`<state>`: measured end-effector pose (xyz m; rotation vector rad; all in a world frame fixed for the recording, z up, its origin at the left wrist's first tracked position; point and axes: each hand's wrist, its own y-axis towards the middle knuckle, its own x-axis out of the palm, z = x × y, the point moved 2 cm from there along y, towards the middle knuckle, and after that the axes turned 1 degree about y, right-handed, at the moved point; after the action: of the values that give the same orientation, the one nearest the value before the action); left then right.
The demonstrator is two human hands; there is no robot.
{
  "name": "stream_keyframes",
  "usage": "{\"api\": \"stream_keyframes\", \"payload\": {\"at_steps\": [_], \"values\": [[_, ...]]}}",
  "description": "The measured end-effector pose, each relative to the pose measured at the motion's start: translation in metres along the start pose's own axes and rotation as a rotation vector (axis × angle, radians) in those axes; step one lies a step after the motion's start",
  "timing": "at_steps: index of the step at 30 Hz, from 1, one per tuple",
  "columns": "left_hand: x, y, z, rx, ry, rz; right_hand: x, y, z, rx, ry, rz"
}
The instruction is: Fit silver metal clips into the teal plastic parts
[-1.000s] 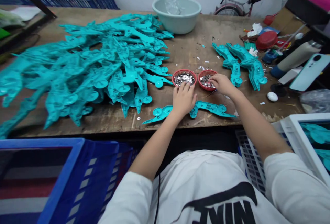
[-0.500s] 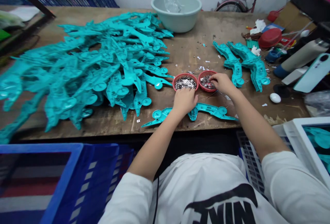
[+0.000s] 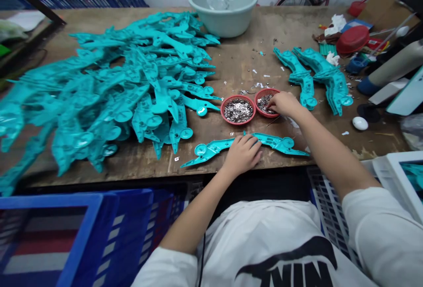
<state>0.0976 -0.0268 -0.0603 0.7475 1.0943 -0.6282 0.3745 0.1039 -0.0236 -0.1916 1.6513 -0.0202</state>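
A long curved teal plastic part lies near the table's front edge, its two ends showing. Across its middle rests my left hand, fingers bent and close together, with the fingertips at the part; anything pinched in them is hidden. My right hand reaches into the right red basket, which holds small metal pieces. Its fingers are bent together among them, and I cannot make out what they grip. Beside it stands the left red basket, filled with small shiny flat metal pieces.
A big heap of teal plastic parts covers the left of the table. Stacked teal parts lie at the right. A pale basin stands at the back, a white egg-shaped object at the right. Blue crates stand below the front edge.
My left hand has come back from the left basket onto the middle of the teal part. My right hand stays in the right basket. The view has shifted slightly.
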Motion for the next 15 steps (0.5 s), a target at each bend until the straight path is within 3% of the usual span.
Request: {"api": "stream_keyframes", "payload": {"at_steps": [8, 15], "values": [[0.008, 0.002, 0.0, 0.003, 0.049, 0.013, -0.01, -0.007, -0.008, 0.047, 0.041, 0.084], [0.008, 0.001, 0.003, -0.039, 0.061, 0.019, -0.018, -0.029, -0.008, 0.159, 0.342, 0.397]]}}
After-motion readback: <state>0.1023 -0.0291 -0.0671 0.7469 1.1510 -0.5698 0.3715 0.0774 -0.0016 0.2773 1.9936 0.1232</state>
